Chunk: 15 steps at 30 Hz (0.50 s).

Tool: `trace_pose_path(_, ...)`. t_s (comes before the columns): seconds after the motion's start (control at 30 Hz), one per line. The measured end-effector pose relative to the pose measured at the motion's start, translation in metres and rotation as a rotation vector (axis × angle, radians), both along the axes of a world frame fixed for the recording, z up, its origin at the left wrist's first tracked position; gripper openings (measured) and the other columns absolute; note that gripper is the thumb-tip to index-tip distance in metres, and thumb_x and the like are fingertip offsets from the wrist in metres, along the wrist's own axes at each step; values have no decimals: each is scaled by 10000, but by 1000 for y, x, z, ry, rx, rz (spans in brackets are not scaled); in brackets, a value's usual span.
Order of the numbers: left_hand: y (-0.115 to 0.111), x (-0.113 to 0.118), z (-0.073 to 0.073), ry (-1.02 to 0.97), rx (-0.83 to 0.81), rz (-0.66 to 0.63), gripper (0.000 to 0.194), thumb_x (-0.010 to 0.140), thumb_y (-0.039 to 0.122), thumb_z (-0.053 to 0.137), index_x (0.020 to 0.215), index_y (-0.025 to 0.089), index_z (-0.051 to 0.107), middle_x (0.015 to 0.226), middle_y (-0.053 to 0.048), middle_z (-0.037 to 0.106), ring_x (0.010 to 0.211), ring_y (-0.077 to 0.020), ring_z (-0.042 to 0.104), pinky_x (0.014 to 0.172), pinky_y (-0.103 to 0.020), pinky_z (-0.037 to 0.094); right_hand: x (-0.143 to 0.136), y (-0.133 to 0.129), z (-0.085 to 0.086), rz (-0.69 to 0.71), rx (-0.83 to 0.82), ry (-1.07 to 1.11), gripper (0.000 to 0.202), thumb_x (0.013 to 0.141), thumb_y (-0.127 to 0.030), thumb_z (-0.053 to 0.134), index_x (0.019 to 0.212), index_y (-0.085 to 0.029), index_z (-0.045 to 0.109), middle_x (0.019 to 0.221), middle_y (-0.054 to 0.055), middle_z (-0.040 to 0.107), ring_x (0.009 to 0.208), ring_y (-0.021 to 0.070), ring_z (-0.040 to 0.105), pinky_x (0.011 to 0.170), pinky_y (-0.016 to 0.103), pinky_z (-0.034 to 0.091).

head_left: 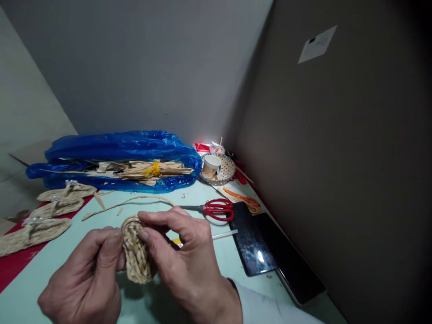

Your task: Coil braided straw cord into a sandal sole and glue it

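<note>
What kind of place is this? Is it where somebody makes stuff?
Probably a small craft corner for straw weaving. Both hands hold a half-woven straw piece, finished woven pieces lie on the left, a blue bag holds dried straw, and red scissors lie on the pale green table.

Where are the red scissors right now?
In the head view, the scissors lie on the table just beyond the right hand, left of the phone.

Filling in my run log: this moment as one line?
left hand: grips woven straw piece | right hand: pinches it | red scissors: on table
</note>
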<state>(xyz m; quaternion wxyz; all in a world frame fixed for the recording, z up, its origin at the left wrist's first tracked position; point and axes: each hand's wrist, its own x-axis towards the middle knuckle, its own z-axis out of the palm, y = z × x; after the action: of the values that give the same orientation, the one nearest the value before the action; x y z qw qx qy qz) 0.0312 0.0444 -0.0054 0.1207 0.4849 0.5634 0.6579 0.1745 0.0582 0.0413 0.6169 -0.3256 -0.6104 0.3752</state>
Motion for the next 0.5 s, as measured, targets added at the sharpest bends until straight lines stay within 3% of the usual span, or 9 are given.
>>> trace_pose_path(0.17, 10, -1, 0, -28, 35, 69, 264, 792, 473, 726, 655, 264, 642, 557, 76, 533, 519, -135, 467, 486, -294, 362, 1, -1, 0, 29, -93, 3, 212, 854, -204, 736, 1028, -119, 822, 949, 103, 815, 873, 211, 748, 844, 301, 571)
trace_pose_path(0.3, 16, -4, 7, -43, 41, 95, 189, 798, 398, 717, 688, 253, 667, 627, 67, 594, 580, -130, 508, 557, -276, 390, -2, -3, 0, 86, -194, -4, 205, 846, -249, 748, 996, -139, 834, 920, 96, 813, 866, 228, 752, 839, 319, 574)
trace_pose_path(0.4, 16, -5, 12, -62, 7, 11, 198, 839, 366, 695, 682, 252, 657, 649, 63, 585, 596, -121, 501, 589, -253, 408, -2, 0, 2, 91, -231, 18, 215, 836, -266, 743, 989, -145, 834, 916, 92, 813, 867, 227, 754, 837, 318, 577)
trace_pose_path(0.5, 13, -3, 13, -130, 10, -70, 275, 903, 421, 619, 675, 271, 643, 601, 64, 536, 527, -118, 455, 498, -229, 398, 0, 5, 4, 58, -257, 52, 238, 833, -279, 732, 997, -132, 823, 927, 102, 810, 859, 230, 752, 808, 327, 585)
